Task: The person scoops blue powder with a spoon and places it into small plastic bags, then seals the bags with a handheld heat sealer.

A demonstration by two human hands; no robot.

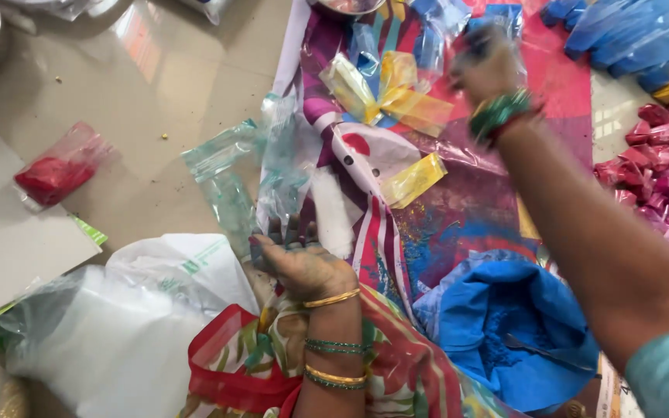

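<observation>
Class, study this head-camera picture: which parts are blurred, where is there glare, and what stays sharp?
In the head view, the right hand is smeared by motion blur, so what its fingers hold cannot be told; the left hand on the clear plastic bags is sharp; window glare streaks the tiled floor; the blue powder heap is evenly lit.

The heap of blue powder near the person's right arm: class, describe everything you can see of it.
The heap of blue powder is bright, fine and loose, mounded in an open, crumpled clear plastic bag that looks blue-stained. A thin metal spoon lies in it, slanting towards the lower right. It sits at the lower right on a multicoloured cloth dusted with spilled blue powder. The right forearm passes above it; neither hand touches it.
</observation>
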